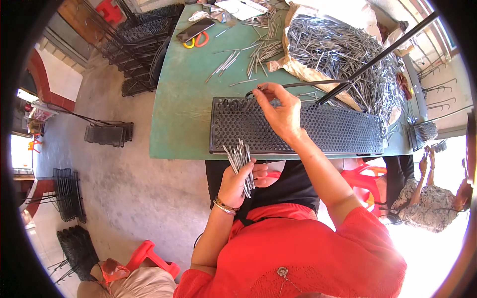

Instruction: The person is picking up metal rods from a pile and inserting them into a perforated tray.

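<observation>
My left hand, below the table's front edge, is closed round a bundle of thin grey metal rods that point up toward the table. A long black perforated rack lies along the near edge of the table, with a black metal handle frame rising from its far side. Over the rack's left part, my right hand has thumb and fingers pinched together at its far edge. Whatever is between those fingertips is too small to make out. Some rod ends stick up from the rack's far left holes.
A large heap of metal rods sits in torn brown paper on the green table. Loose rods, a phone and scissors lie further back. Black racks stand left on the floor; other people sit nearby.
</observation>
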`<state>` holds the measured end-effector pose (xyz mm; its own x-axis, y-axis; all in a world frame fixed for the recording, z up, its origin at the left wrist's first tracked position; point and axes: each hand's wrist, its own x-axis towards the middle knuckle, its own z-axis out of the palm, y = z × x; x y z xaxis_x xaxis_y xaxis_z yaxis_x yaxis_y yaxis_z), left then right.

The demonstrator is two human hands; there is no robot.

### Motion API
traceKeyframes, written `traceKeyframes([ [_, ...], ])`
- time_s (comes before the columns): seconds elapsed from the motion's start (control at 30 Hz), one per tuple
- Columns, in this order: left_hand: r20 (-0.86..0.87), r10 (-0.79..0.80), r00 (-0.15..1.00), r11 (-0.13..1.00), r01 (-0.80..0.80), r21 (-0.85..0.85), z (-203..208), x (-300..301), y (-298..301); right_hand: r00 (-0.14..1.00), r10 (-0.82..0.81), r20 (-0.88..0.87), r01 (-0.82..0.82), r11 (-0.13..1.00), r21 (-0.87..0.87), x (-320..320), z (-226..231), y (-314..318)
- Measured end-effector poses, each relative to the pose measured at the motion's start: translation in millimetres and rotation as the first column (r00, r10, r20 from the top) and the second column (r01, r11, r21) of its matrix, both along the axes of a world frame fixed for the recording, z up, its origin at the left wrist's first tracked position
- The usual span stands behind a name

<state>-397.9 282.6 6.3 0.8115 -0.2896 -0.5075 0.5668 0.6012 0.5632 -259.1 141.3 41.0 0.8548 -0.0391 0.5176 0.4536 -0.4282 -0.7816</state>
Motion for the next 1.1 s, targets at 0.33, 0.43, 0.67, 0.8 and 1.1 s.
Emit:
traceKeyframes([
  [0.33,-0.004,-0.027,1.000,0.997,0.028,0.073,-1.7,1.4,1.4,0.995,0.020,0.100,-0.008,0.993,-0.120,-0.3,-7.0,2.3],
  [0.43,0.016,-0.019,1.000,0.996,0.018,0.082,-1.5,0.2,1.6,0.994,0.013,0.108,0.003,0.988,-0.154,0.5,-17.6,2.2],
  [0.67,0.024,-0.008,1.000,0.998,0.007,0.056,-5.7,-0.9,2.9,0.997,0.073,0.013,-0.070,0.982,-0.177,-2.4,-18.9,4.8],
  [0.8,0.046,-0.030,0.998,0.998,0.028,0.050,-7.2,-2.3,3.8,0.989,0.136,0.052,-0.115,0.948,-0.296,-2.7,-17.3,2.6],
  [1.1,-0.031,0.024,0.999,0.995,-0.027,-0.091,-2.8,1.0,5.2,0.974,0.225,0.019,-0.207,0.923,-0.325,-14.1,4.8,2.3],
])
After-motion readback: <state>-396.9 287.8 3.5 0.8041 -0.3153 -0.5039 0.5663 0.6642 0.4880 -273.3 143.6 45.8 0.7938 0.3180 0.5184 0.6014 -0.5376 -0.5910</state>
